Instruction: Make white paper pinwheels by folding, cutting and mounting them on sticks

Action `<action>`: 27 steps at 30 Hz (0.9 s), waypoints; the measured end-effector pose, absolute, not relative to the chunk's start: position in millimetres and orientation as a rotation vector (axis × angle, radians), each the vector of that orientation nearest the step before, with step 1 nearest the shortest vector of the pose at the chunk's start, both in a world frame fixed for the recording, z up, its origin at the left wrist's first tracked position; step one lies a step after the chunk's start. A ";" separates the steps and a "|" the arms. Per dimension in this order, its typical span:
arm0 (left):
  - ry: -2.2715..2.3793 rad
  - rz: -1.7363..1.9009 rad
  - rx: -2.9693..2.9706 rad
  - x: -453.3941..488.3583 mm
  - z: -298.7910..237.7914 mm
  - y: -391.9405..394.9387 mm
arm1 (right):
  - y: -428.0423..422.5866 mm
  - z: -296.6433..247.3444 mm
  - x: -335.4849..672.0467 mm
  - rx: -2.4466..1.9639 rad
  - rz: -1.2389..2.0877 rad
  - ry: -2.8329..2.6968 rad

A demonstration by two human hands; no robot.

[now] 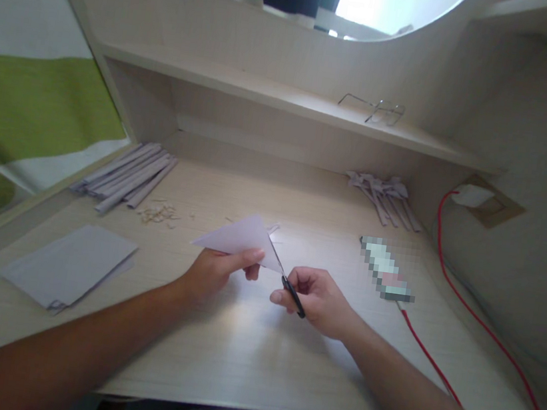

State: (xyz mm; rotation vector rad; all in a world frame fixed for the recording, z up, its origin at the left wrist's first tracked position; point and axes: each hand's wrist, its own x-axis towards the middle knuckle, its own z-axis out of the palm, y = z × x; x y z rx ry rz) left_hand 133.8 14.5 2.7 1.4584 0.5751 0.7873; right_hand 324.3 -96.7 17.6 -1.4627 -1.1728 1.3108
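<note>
My left hand [225, 267] pinches a folded, pointed piece of pale paper [239, 235] above the desk, thumb on top and fingers underneath. Black-handled scissors [293, 295] are in my right hand [321, 300], its fingers closed round the handles. The scissor blades run up along the paper's right edge, where a thin sliver of paper [274, 229] stands out. Whether the blades are fully closed is hard to make out. Part of my left fingers is hidden beneath the paper.
A paper stack [74, 266] lies at left, with rolled paper tubes [129, 172] behind it and small scraps [159, 212] beside them. Folded paper pieces [383, 196] lie at back right. A phone [386, 270] with a red cable [429, 360] is at right; glasses [384, 111] rest on the shelf [268, 90].
</note>
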 end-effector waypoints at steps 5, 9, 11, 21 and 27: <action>0.534 0.789 1.372 136.3 2.5 14.1 | -96.8 16.7 325.3 -1.458 1.291 -1.186; 0.512 0.779 1.335 137.3 1.7 13.8 | -97.8 15.0 325.5 -1.447 1.294 -1.197; 0.498 0.773 1.322 137.0 1.2 13.8 | -98.4 15.0 325.0 -1.436 1.307 -1.176; 0.508 0.778 1.348 135.0 0.2 14.6 | -91.1 11.4 340.3 -1.658 1.088 -1.285; 0.539 0.790 1.363 136.0 1.2 14.6 | -87.4 12.6 356.2 -1.869 0.869 -1.408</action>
